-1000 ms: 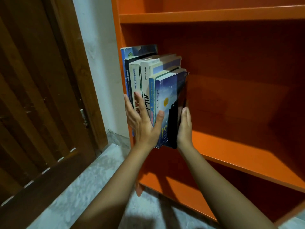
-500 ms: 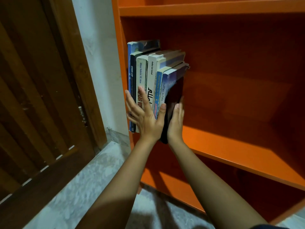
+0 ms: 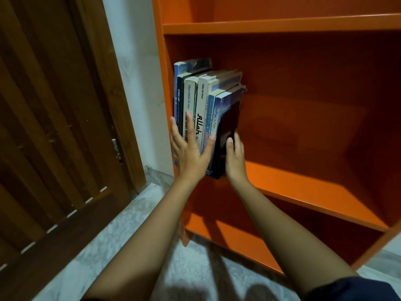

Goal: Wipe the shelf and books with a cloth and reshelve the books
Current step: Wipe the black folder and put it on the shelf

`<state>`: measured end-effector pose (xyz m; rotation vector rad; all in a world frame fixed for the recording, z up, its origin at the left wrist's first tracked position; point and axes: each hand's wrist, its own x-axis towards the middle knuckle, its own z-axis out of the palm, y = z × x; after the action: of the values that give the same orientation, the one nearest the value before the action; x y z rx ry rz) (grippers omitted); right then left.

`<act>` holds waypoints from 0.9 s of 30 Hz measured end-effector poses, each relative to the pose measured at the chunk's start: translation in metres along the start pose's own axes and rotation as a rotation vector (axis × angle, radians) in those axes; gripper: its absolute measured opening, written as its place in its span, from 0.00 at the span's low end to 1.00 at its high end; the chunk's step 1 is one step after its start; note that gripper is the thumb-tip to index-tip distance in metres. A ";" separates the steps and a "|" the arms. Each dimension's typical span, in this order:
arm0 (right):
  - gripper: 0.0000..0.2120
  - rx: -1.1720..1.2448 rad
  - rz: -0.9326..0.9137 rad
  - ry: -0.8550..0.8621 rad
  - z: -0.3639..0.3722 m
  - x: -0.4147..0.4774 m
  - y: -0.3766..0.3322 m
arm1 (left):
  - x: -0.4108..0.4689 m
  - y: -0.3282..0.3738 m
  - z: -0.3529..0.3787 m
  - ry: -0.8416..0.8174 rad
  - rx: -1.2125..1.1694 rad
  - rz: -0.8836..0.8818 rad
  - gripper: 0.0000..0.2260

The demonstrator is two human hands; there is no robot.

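Several books [image 3: 202, 105] stand upright in a row at the left end of the orange shelf [image 3: 314, 192], spines facing me. My left hand [image 3: 189, 148] lies flat against the lower spines with fingers straight and spread. My right hand [image 3: 235, 155] presses with straight fingers on the dark cover of the rightmost book [image 3: 229, 127], on the row's right side. No cloth is in view.
The orange bookcase has a shelf above [image 3: 282, 26] and one below [image 3: 227, 235], both bare where visible. A brown wooden door [image 3: 54, 137] stands at the left, with a white wall strip [image 3: 134, 72] beside it. The floor [image 3: 108, 246] is pale marble.
The row of books has slid further back into the shelf and against its left wall. Both hands followed it, and the rightmost book now stands closer against its neighbours.
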<state>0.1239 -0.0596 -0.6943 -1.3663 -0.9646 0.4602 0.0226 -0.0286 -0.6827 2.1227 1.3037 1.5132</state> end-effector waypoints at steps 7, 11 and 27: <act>0.21 -0.119 -0.103 0.027 -0.013 -0.012 -0.005 | -0.002 0.002 -0.015 -0.095 0.022 -0.006 0.36; 0.19 -0.194 -0.163 0.002 -0.021 -0.017 -0.007 | -0.004 0.007 -0.021 -0.116 0.044 -0.027 0.36; 0.15 -0.419 -0.220 -0.086 -0.038 -0.034 -0.031 | -0.014 0.018 -0.054 -0.182 0.242 0.003 0.32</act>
<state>0.1270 -0.1150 -0.6722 -1.5974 -1.3178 0.1530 -0.0146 -0.0656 -0.6570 2.3441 1.4793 1.1803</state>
